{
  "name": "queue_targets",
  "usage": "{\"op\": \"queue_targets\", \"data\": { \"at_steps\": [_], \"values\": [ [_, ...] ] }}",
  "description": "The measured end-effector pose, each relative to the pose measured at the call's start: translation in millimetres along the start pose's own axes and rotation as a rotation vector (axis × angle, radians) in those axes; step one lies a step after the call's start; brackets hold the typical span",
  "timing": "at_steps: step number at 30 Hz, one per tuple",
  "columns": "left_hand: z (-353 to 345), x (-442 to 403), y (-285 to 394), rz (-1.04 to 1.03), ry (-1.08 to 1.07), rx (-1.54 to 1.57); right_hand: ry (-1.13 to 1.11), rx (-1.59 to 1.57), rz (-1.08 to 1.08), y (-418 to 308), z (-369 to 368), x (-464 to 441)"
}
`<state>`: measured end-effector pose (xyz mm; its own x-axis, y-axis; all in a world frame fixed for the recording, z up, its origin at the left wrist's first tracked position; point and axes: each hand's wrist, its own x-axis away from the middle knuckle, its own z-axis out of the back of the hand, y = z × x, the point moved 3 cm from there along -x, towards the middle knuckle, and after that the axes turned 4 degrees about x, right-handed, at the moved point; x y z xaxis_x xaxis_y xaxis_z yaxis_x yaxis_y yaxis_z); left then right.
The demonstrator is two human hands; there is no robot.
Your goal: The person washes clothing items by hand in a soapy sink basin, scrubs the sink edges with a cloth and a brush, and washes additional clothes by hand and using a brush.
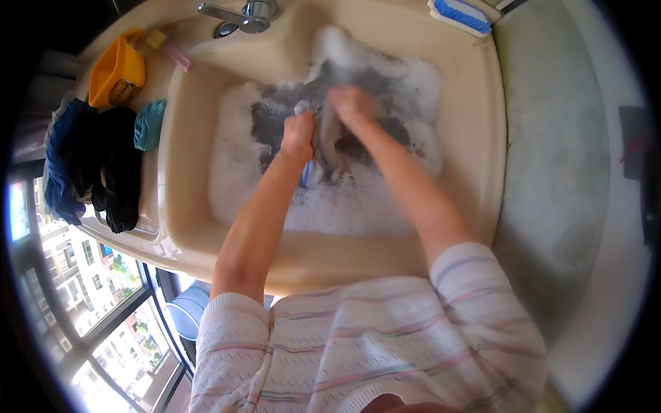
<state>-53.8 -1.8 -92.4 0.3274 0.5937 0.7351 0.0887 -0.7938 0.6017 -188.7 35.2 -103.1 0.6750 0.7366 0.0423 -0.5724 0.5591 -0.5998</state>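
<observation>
Two hands [299,135] [351,107] on cloth [330,148] in foamy sink [187,151]

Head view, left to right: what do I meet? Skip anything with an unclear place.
Pile of dark clothes → pink-handled brush → faucet → left hand → right hand → blue-and-white brush.
</observation>
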Motion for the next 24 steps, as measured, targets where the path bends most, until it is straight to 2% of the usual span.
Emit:
{"op": "queue_targets", "data": {
  "at_steps": [1, 2, 3, 4, 5, 7, 9, 10, 11, 13, 14, 16, 18, 19, 20, 21, 22, 24],
  "values": [
    [1.1, 4.8, 8.4, -0.056, -0.003, -0.057, -0.055, 0.010, 0.032, 13.5, 13.3, -3.1],
    [2.5, 5.5, 16.7, -0.117, -0.007, -0.105, -0.083, 0.063, -0.062, 17.5, 30.5, -1.0],
    [4.9, 4.3, 21.6, -0.177, -0.015, -0.145, -0.006, 0.055, -0.065, 31.1, 40.0, -3.6],
    [17.4, 0.5, 28.3, -0.181, -0.050, -0.092, -0.094, -0.097, -0.174, 48.7, 50.1, -10.9],
    [25.7, 4.4, 37.4, -0.169, -0.049, -0.096, -0.096, -0.562, -0.355, 74.0, 53.5, -16.3],
    [60.2, -26.6, 34.9, -0.164, 0.193, -0.309, -0.263, -0.813, -0.597, 102.5, 51.5, -19.8],
    [39.3, -18.5, 20.6, -0.307, 0.138, -0.653, -0.370, -0.366, -0.413, 86.7, 18.1, -11.1],
    [32.8, -14.8, 16.7, -0.379, 0.118, -0.826, -0.481, -0.189, -0.218, 56.8, 18.3, 3.7],
    [36.4, -19.7, 15.0, -0.297, 0.043, -0.669, -0.637, -0.083, -0.026, 44.6, 9.8, 14.6],
    [44.4, -30.0, 9.0, -0.120, -0.107, -0.342, -0.784, -0.259, 0.044, 41.1, 16.8, 17.0],
    [40.5, -2.8, 34.2, -0.102, 0.043, -0.486, -0.679, -0.382, -0.095, 58.8, 27.6, 11.4],
    [69.5, -25.1, 41.8, -0.186, 0.084, -0.464, -0.448, -0.621, -0.360, 92.0, 49.9, -6.0],
    [75.8, -33.2, 40.6, -0.327, 0.098, -0.423, -0.369, -0.652, -0.371, 92.0, 47.0, -6.9],
    [74.8, -43.5, 29.0, -0.262, 0.005, -0.323, -0.331, -0.665, -0.377, 91.6, 44.4, -7.1],
    [73.9, -58.6, 15.4, -0.198, -0.087, -0.223, -0.510, -0.822, -0.527, 66.5, 44.6, 6.5],
    [68.6, -66.8, 6.6, -0.136, -0.182, -0.124, -0.488, -0.734, -0.450, 52.6, 27.7, 13.7],
    [46.8, -38.6, 8.7, -0.060, -0.159, -0.039, -0.463, -0.647, -0.375, 37.6, 10.7, 20.7],
    [16.1, -5.3, 19.4, 0.138, -0.235, 0.160, -0.636, -0.714, -0.059, -21.4, 9.3, 41.1]
  ]
}}
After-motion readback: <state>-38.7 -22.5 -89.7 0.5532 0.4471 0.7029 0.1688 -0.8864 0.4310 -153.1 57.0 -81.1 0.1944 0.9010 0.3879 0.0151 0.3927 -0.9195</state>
